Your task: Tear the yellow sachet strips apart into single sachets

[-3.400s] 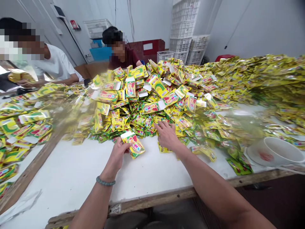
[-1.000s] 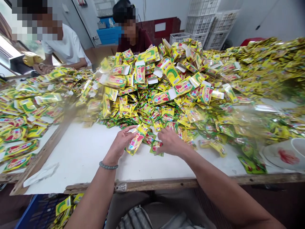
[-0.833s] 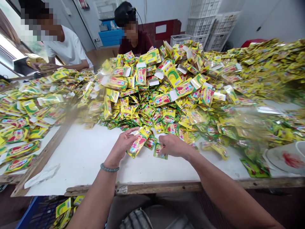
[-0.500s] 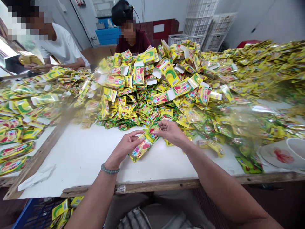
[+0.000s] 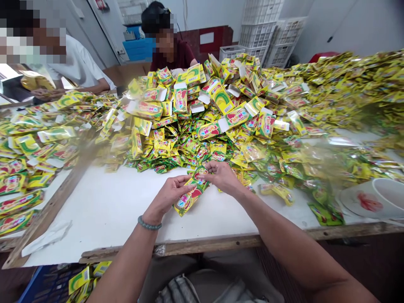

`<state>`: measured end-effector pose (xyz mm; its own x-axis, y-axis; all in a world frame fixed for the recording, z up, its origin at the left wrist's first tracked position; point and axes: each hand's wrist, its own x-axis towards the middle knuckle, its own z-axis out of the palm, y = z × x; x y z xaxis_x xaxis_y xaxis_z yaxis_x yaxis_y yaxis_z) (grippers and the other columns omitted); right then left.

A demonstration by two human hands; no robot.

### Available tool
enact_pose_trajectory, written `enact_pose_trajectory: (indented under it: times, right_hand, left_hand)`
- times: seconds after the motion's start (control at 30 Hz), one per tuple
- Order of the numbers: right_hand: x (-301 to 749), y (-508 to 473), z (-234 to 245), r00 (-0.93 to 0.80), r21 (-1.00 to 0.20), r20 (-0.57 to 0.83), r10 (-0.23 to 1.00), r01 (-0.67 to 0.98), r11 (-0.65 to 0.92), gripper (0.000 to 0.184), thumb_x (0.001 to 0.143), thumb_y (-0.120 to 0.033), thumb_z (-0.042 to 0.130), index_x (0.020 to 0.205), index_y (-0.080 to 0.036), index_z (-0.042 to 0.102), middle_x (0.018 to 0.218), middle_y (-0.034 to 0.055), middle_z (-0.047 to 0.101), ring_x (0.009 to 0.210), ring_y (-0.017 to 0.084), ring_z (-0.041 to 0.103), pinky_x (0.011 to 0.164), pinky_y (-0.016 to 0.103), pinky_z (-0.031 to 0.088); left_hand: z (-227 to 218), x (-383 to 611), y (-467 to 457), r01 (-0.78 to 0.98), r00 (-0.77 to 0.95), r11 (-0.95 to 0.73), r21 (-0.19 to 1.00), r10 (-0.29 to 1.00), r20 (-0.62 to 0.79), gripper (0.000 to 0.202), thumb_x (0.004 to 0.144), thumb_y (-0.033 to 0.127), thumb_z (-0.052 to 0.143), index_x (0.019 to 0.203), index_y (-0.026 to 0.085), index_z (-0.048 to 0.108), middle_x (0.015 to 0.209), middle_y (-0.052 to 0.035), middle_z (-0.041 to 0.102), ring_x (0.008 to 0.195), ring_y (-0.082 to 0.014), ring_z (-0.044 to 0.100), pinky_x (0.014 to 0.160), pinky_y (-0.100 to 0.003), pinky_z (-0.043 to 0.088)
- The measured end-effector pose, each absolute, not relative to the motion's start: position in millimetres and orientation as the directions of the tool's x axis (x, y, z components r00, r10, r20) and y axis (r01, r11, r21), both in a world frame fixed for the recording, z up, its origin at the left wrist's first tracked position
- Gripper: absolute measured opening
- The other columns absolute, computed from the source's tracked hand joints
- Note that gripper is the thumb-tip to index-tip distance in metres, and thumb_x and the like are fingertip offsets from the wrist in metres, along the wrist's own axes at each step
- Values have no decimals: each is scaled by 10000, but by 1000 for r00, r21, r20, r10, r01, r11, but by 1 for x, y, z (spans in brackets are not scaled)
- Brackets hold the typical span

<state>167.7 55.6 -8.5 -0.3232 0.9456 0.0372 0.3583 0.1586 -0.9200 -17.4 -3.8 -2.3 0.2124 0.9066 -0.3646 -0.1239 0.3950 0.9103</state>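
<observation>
A small yellow-and-green carton (image 5: 187,203) with pink and blue lettering lies slanted just above the white tabletop. My left hand (image 5: 170,194), a beaded bracelet on its wrist, is closed on the carton's left side with thumb and fingers. At the carton's upper end, my right hand (image 5: 221,176) pinches a small green-and-yellow sachet (image 5: 200,172). How far the sachet reaches into the carton is hidden by the fingers. Just beyond both hands rises a heap of loose sachets (image 5: 189,147), with several open-flapped cartons (image 5: 210,129) on top.
A wooden strip (image 5: 47,210) divides the table at left, with more cartons beyond it. A white cup (image 5: 362,200) stands at right. Below the front edge is a blue crate (image 5: 41,284) holding cartons. Two people sit across the table; white crates (image 5: 257,35) are stacked behind.
My right hand and the sachet have shifted slightly left and down toward the carton, overlapping it more. The whole view has also moved a little.
</observation>
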Motion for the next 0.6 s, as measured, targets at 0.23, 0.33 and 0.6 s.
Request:
enact_pose_trajectory:
  times: [0.23,0.33,0.6]
  right_hand:
    - [163,50,-5,-379,-898,133,916,345,273,316,838,-448,600,698,-172,661,657,-7,572,640,124,475,602,252,346]
    - [160,49,-8,-338,-847,242,909,384,368,220,845,-359,636,736,-188,722,777,32,646,803,170,528,758,297,395]
    - [154,40,-10,-348,-796,233,908,468,383,237,835,-461,648,836,-269,787,1207,73,568,1179,269,402,1027,436,322]
  left_hand:
    - [-1,-15,-2,-220,25,378,900,924,-382,527,550,319,880,1003,130,689,812,-45,762,642,-164,685,639,-264,533]
    - [-1,-13,0,-253,3,327,910,941,-337,514,530,315,890,968,128,697,819,-48,763,675,-173,698,667,-270,548]
    - [-7,-15,0,-347,-64,232,909,961,-270,476,540,312,886,942,136,699,773,-34,754,640,-155,689,638,-256,556]
